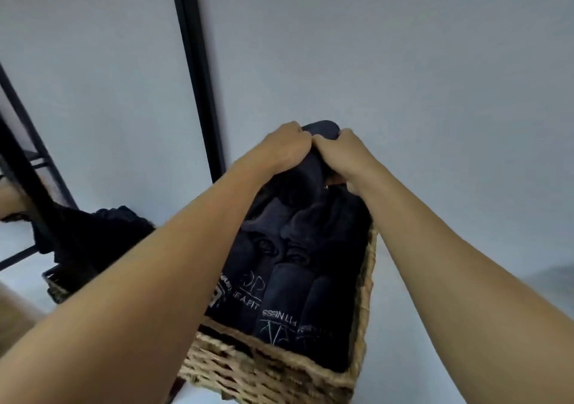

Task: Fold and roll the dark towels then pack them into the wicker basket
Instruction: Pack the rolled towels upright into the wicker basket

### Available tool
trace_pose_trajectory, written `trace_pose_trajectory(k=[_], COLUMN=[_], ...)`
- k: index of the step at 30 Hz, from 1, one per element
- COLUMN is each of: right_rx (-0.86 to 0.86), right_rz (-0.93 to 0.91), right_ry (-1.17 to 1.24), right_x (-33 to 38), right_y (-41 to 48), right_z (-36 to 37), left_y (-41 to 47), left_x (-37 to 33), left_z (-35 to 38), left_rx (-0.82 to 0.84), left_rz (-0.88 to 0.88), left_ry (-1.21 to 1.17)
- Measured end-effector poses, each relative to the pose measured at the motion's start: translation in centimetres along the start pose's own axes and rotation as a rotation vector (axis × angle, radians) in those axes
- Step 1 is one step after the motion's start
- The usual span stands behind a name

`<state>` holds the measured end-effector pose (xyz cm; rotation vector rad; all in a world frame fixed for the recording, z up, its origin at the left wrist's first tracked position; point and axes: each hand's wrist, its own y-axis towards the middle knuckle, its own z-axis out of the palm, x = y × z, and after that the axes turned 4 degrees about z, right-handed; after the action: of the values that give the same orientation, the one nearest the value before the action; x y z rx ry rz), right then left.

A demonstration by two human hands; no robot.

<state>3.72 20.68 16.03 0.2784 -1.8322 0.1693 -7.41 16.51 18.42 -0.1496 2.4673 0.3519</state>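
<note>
Now both hands, left (284, 149) and right (344, 152), are clamped on a dark towel (321, 129) at the far end of the basket (273, 369), above the rolled towels (285, 285) inside.

We see rolled towels (289, 285) crowding the wicker basket (273, 369) wall to wall. Open room lies right of it; a black frame (198, 74) stands left.
</note>
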Motion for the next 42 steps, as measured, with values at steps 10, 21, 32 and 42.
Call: trace_pose_trajectory(k=[10, 21, 32, 42], right_rx=[0.186, 0.129, -0.334, -0.636], right_rz=[0.139, 0.041, -0.05, 0.378], right_ry=[-0.205, -0.662, -0.257, -0.78], right_x=[-2.5, -4.2, -3.9, -16.6], right_y=[4.8, 4.7, 0.2, -9.4], right_z=[8.0, 7.9, -6.7, -26.4], left_y=[1.2, 1.4, 1.9, -3.7], left_x=[10.4, 11.1, -5.3, -19.5], left_z=[1.6, 2.9, 8.4, 26.3], left_rx=[0.023, 0.136, -0.066, 0.615], left_rz=[-0.003, -0.055, 0.188, -0.056], left_ry=[0.105, 0.439, 0.052, -0.435])
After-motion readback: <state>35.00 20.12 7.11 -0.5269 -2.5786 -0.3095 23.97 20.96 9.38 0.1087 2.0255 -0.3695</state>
